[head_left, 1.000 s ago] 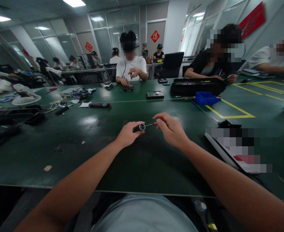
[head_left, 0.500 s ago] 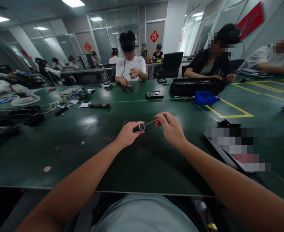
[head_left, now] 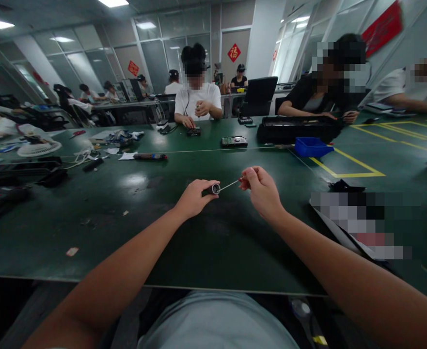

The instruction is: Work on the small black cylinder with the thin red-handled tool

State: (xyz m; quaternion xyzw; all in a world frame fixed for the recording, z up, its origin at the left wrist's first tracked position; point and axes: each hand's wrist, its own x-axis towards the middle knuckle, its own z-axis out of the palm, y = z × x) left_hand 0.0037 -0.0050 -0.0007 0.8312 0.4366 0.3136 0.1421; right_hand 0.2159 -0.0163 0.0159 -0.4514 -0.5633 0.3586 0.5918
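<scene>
My left hand (head_left: 193,196) is closed around a small black cylinder (head_left: 214,189) with a silvery round end, held just above the green table (head_left: 100,232). My right hand (head_left: 262,191) pinches the red handle of a thin screwdriver (head_left: 229,185). Its metal shaft slants down to the left, and its tip meets the cylinder's silvery end. Both hands hover over the middle of the table, a short way apart.
A blurred flat object (head_left: 358,225) lies right of my right hand. Further back are a blue bin (head_left: 309,147), a long black case (head_left: 296,128), a circuit board (head_left: 234,141) and a dark tool (head_left: 150,156). Clutter and a white fan (head_left: 39,148) sit at the left. Other people work across the table.
My right hand has drawn slightly right and up, so more of the screwdriver shaft shows. My left hand has turned the cylinder a little. Both hands keep their hold.
</scene>
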